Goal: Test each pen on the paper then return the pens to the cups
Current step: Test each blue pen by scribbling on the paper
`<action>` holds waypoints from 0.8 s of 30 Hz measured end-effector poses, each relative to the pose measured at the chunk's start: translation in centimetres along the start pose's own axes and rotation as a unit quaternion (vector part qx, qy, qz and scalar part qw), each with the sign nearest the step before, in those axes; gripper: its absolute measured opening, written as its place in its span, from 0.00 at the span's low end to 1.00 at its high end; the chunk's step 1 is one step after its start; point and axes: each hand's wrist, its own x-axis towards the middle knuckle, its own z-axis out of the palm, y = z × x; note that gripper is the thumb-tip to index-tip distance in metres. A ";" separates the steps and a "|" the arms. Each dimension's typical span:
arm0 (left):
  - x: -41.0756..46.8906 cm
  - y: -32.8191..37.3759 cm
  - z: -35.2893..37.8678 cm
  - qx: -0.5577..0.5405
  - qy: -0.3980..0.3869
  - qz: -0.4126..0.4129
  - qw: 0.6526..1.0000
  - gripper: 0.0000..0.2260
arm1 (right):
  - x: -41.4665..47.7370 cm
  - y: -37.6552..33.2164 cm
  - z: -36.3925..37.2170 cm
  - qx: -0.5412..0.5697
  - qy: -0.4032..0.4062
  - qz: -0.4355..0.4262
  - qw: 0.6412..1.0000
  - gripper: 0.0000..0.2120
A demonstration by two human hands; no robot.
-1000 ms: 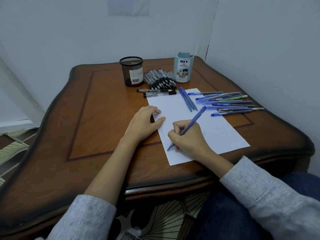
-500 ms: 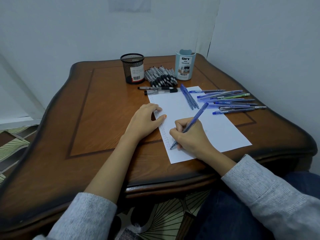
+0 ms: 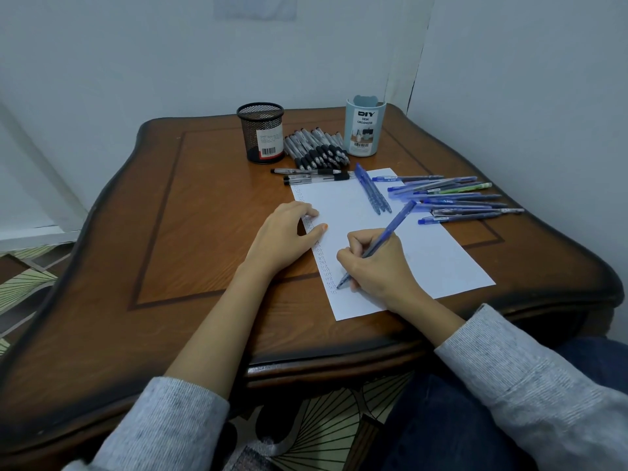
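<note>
Blue pen (image 3: 380, 244): clamped in right hand (image 3: 373, 263) fingers, tip below them on paper (image 3: 424, 253). Left hand (image 3: 285, 236), fingers loosely bent, pins paper's edge. Judged light, stiff, smooth-barrelled; grip low near tip.

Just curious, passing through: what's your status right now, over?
Right hand grips blue pen, tip on paper. Left hand rests on paper's edge. Loose pens lie clear of the stroke.

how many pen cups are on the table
2. The black mesh cup stands toward the far edge of the table, left of the pile of black pens. The pale blue cup stands right of that pile. No other cup shows.
</note>
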 end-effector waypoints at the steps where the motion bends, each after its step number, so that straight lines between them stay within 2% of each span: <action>1: 0.0 0.0 0.0 -0.001 0.000 0.000 1.000 0.15 | 0.0 0.0 0.0 0.000 -0.006 0.002 1.000 0.17; 11: 0.1 -0.1 0.1 0.000 -0.004 -0.004 1.000 0.16 | -0.1 0.1 0.0 -0.002 -0.010 0.012 1.000 0.19; 13: 0.0 -0.2 0.1 0.001 -0.002 -0.004 1.000 0.15 | 0.1 -0.1 -0.3 0.055 0.000 0.048 0.997 0.19; 15: 0.1 -0.3 0.1 0.003 -0.004 -0.004 1.000 0.16 | 0.2 -0.5 -0.8 0.153 0.016 0.104 0.983 0.18; 17: 0.1 -0.3 0.2 0.008 -0.008 -0.004 1.000 0.16 | 0.3 -0.8 -1.0 0.202 0.022 0.129 0.971 0.18; 24: 0.1 -0.3 0.2 0.008 -0.008 -0.004 1.000 0.16 | 0.6 -0.9 -0.8 0.185 0.021 0.142 0.972 0.16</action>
